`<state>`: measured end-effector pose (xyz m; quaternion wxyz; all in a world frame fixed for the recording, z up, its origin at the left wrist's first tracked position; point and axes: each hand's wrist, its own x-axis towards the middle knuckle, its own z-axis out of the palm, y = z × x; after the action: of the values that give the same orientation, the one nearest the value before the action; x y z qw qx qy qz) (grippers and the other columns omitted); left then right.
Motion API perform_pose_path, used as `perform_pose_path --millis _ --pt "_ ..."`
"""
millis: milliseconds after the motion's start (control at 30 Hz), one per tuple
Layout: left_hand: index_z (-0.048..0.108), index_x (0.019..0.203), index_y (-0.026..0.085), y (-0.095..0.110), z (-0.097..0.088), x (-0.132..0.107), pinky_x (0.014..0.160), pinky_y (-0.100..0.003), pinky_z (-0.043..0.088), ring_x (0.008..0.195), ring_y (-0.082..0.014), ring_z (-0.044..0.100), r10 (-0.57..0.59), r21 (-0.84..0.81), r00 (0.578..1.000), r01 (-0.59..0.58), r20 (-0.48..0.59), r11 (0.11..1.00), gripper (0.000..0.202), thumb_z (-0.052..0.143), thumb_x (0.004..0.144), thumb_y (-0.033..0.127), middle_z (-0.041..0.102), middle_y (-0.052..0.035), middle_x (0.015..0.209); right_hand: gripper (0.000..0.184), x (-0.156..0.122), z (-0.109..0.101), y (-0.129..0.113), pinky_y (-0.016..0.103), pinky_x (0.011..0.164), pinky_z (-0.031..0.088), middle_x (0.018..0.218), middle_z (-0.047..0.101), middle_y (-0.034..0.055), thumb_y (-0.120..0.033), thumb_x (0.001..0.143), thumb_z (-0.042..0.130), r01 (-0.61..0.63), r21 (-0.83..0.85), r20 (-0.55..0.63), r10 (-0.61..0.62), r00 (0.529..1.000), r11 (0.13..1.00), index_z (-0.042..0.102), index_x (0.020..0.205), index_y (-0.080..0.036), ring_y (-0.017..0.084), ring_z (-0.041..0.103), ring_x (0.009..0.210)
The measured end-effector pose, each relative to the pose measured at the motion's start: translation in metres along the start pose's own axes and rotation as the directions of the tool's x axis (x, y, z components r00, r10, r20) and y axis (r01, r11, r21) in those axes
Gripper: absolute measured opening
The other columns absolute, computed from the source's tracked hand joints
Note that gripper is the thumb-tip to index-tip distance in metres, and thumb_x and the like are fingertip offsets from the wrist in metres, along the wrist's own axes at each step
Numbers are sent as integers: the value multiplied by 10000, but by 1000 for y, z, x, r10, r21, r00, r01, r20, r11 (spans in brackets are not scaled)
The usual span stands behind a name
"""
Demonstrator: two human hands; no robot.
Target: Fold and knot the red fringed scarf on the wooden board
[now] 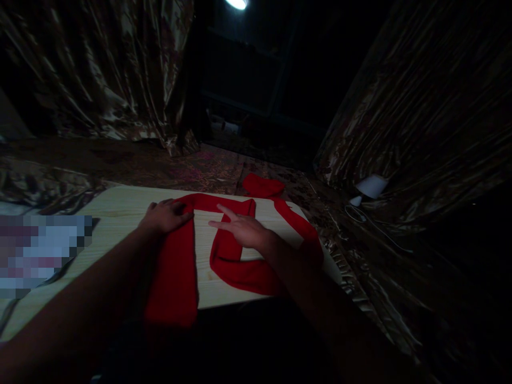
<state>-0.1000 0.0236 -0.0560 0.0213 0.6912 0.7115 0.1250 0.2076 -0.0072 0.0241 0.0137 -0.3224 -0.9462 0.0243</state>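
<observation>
A long red scarf [175, 272] lies in winding folds across a pale wooden board [205, 288]. One wide stretch of it hangs over the near edge at the left. My left hand [166, 215] rests on the scarf's upper left bend, its fingers laid out over the cloth and the thumb pointing right. Over the middle stretch is my right hand [245, 230], palm down with fingers spread; whether it touches the fabric I cannot tell. My right forearm hides part of the scarf's right loop.
Beyond the board's far edge lies more red cloth [262, 185]. A small white lamp [372, 185] with a cord stands at the right. A blurred-out patch [44, 250] covers something at the left. Patterned curtains [132, 69] hang behind, and the room is dim.
</observation>
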Motion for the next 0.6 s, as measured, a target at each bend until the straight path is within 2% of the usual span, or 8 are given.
perform_pose_path --millis 100,233,333,367,400,467,533,600 --pt "668 1301 223 -1 1 0 1099 -555 341 1339 -406 507 0 -6 1000 0 -8 1000 745 386 847 742 624 -173 1394 383 17 2 -7 338 1028 465 1561 480 -35 -217 1005 440 -9 -65 102 16 995 998 644 1301 -349 226 586 1269" --pt "672 1298 246 -3 3 1 1093 -540 353 1331 -396 516 19 -15 1000 -19 -22 1000 735 387 845 750 631 -156 1389 317 33 -2 -5 352 906 514 1271 683 94 -131 949 441 18 -189 163 13 986 982 690 1133 -200 246 656 1095" --pt "677 1296 237 -4 3 1 1087 -553 354 1335 -406 510 14 -19 999 -15 -28 1000 740 381 849 748 628 -164 1392 305 26 -11 -1 318 896 499 1184 685 111 -100 878 503 -150 -221 -47 143 989 964 661 1127 -183 238 637 1089" --pt "677 1297 238 -4 3 1 1086 -554 355 1335 -407 511 14 -20 1000 -14 -28 1000 740 379 851 747 629 -166 1390 304 18 -15 0 311 904 491 1191 673 120 -107 873 511 -271 -214 -162 239 957 939 649 1134 -179 239 628 1098" --pt "675 1303 243 -3 3 1 1086 -554 355 1333 -405 513 12 -20 1000 -12 -26 1000 738 379 851 746 627 -165 1394 305 9 -19 1 312 915 482 1202 661 133 -115 880 500 -412 -195 -275 353 894 890 640 1145 -175 242 621 1106" --pt "663 1324 257 -3 3 1 1089 -546 353 1338 -397 512 7 -20 1000 -8 -20 1000 734 384 850 742 613 -159 1419 314 -14 -26 4 318 878 486 1195 658 154 -131 899 472 -638 -162 -378 550 745 753 634 1166 -165 248 644 1058" --pt "652 1342 275 -2 3 1 1095 -537 351 1356 -389 500 2 -24 1000 -2 -21 1000 727 389 848 739 597 -144 1446 343 -39 -33 10 327 844 494 1177 674 164 -187 903 500 -747 -169 -330 678 657 643 635 1217 -161 256 675 1005" --pt "652 1344 278 -1 3 1 1096 -536 350 1367 -389 489 -6 -26 1000 5 -26 1000 726 390 848 738 594 -141 1452 335 -64 -39 20 332 812 504 1095 716 160 -270 902 553 -712 -232 -88 715 694 662 675 1194 -162 274 696 989"
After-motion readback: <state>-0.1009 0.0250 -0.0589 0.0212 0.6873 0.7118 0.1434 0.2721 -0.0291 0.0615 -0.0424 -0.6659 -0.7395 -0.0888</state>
